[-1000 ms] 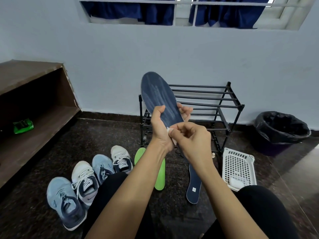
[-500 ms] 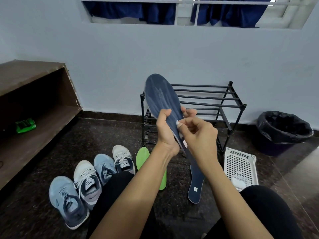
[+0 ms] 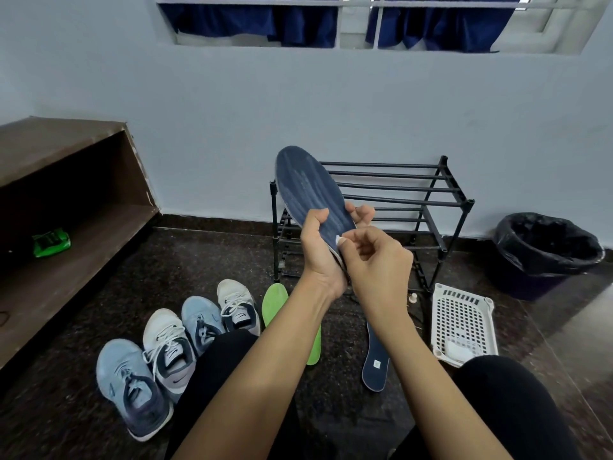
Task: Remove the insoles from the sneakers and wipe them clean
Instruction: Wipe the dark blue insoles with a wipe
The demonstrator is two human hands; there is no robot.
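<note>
My left hand (image 3: 320, 252) grips a dark blue insole (image 3: 306, 185) by its heel end and holds it upright, toe pointing up, pale streaks on its face. My right hand (image 3: 374, 260) pinches a small white wipe (image 3: 340, 240) against the insole's lower part. A second dark blue insole (image 3: 375, 363) and a green insole (image 3: 277, 305) lie on the floor below my arms. Several sneakers (image 3: 166, 346), light blue and white, sit in a row at the lower left.
A black metal shoe rack (image 3: 414, 207) stands against the wall behind the insole. A white perforated basket (image 3: 462, 322) holding a white item lies to its right, with a black-lined bin (image 3: 547, 250) beyond. A brown wooden shelf (image 3: 66, 207) holding a green packet (image 3: 51, 242) lines the left side.
The insole has tilted a little in my left hand, and my right hand with the wipe has slid along its lower part near the heel.
</note>
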